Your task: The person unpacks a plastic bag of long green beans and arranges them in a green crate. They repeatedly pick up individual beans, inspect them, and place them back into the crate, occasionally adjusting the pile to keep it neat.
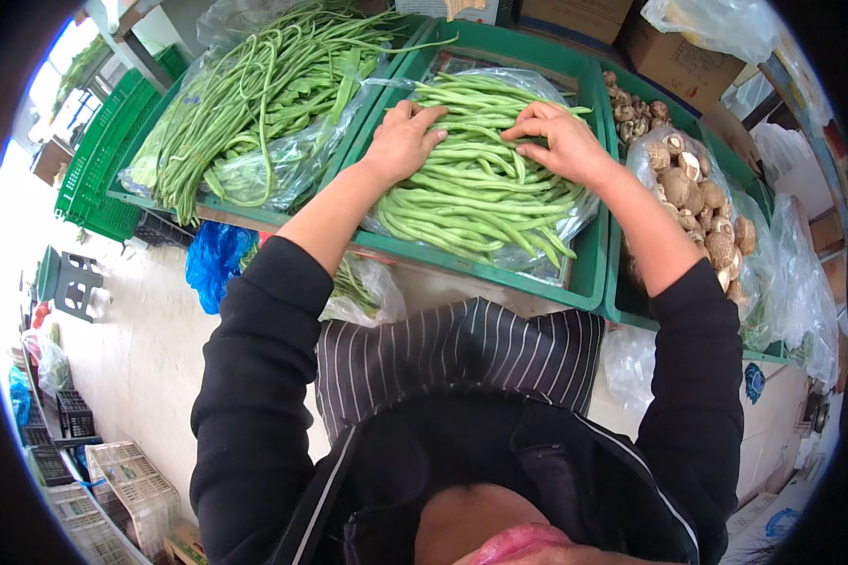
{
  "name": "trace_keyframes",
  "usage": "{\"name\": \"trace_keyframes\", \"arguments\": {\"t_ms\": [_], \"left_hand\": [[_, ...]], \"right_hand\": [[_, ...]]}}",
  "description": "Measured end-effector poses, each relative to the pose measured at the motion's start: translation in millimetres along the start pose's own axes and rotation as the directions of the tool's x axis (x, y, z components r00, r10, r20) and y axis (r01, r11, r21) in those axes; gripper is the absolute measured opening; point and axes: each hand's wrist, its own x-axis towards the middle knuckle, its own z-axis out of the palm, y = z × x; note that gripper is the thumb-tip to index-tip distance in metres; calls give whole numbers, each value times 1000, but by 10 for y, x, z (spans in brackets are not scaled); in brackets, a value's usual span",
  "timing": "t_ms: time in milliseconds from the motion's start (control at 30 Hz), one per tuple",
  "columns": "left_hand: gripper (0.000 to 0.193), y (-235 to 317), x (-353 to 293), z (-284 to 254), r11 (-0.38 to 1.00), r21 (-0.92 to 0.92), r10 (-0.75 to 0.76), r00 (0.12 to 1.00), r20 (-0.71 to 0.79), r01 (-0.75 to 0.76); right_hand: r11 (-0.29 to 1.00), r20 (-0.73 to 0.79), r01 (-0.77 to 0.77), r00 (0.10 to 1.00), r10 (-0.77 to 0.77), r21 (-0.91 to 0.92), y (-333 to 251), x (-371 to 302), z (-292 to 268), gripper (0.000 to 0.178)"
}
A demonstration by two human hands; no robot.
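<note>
A broad heap of green beans (481,202) lies on a clear plastic sheet in a green crate (586,282) in front of me. My left hand (405,141) rests on the heap's left edge, fingers bent and somewhat apart, touching the beans. On the upper right of the heap is my right hand (558,141), its fingers curved and a gap between thumb and forefinger. No bean is visibly lifted by either hand. The beans mostly run crosswise, from upper left to lower right.
Long beans (245,104) fill the crate on the left. Shiitake mushrooms (697,198) lie in plastic on the right. Cardboard boxes (674,61) stand behind. A blue plastic bag (215,264) hangs below the left crate, and a dark green stool (71,282) stands on the floor.
</note>
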Motion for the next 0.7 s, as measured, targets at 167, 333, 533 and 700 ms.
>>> {"name": "trace_keyframes", "arguments": {"t_ms": [167,333,533,700], "left_hand": [[30,28,-98,-274,990,-108,90,995,-54,-95],[26,134,-284,-564,939,-160,331,925,184,-304],[28,154,-418,-702,948,-160,310,910,276,-275],[29,178,-396,-615,946,-197,293,940,175,-258]], "right_hand": [[968,75,251,965,-251,12,-168,-137,-148,25],[927,157,343,934,-320,-149,-224,-160,-179,21],[969,163,243,958,-234,-36,-155,-100,-239,17],[999,195,11,981,-19,42,-159,-197,-213,19]]}}
